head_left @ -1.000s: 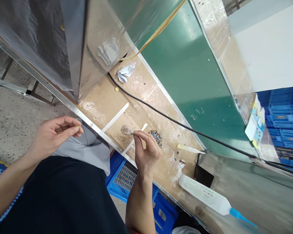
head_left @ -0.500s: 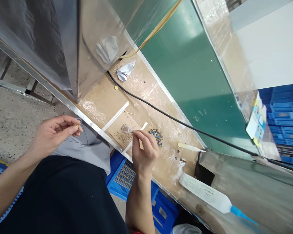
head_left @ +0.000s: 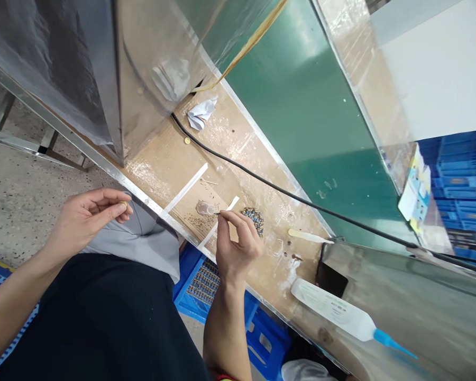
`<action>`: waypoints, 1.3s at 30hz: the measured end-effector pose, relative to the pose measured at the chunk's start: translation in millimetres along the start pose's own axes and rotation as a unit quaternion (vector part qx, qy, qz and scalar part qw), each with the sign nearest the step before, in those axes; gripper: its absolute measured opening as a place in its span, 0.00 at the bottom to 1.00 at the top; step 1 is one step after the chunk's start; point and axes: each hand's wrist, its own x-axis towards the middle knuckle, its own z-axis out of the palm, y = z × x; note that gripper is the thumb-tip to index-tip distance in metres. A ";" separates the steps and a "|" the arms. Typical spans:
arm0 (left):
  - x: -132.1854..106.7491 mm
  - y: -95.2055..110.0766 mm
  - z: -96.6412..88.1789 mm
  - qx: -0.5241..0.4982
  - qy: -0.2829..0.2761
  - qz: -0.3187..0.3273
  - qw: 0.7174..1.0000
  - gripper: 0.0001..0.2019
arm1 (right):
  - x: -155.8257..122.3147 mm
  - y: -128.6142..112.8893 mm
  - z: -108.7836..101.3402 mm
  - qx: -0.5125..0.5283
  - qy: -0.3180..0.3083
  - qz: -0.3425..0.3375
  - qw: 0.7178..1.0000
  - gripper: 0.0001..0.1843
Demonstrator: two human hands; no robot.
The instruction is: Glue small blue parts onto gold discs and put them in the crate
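Note:
Over my lap, my left hand (head_left: 97,217) is closed, with a small yellow piece (head_left: 124,204) pinched between thumb and fingertips. My right hand (head_left: 238,241) is closed in a pinch above the bench. A thin dark-tipped piece (head_left: 217,214) juts from its fingertips, mostly hidden by them. That tip is beside a whitish paste patch (head_left: 205,207); I cannot tell whether they touch. Many tiny brown bits (head_left: 196,222) lie scattered around the patch. Just beyond my right hand is a heap of small blue and brass-coloured parts (head_left: 254,218).
A black cable (head_left: 257,179) crosses the bench. Crumpled paper (head_left: 201,114), a yellow disc (head_left: 187,141), a pale spatula (head_left: 309,236) and a blue-nozzled white bottle (head_left: 333,309) lie on it. Below the edge, a blue crate (head_left: 188,309) holds rows of small parts.
My right hand has shifted slightly to the right, drawing the dark tip a little away from the paste's middle. My left hand stays nearly still. The view has moved slightly.

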 end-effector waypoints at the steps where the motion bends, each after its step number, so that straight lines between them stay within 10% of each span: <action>1: 0.5 -0.9 -0.2 0.001 -0.002 -0.006 1.000 0.10 | -0.6 0.2 0.4 0.003 -0.003 0.005 1.000 0.05; 16: -2.4 -22.0 38.5 -0.020 -0.191 -0.032 0.981 0.12 | -2.9 1.4 2.2 0.014 0.023 0.039 0.999 0.04; 39: -3.8 -8.5 52.5 0.030 -0.196 -0.053 0.979 0.12 | -1.6 5.6 1.7 0.066 0.002 0.051 0.996 0.06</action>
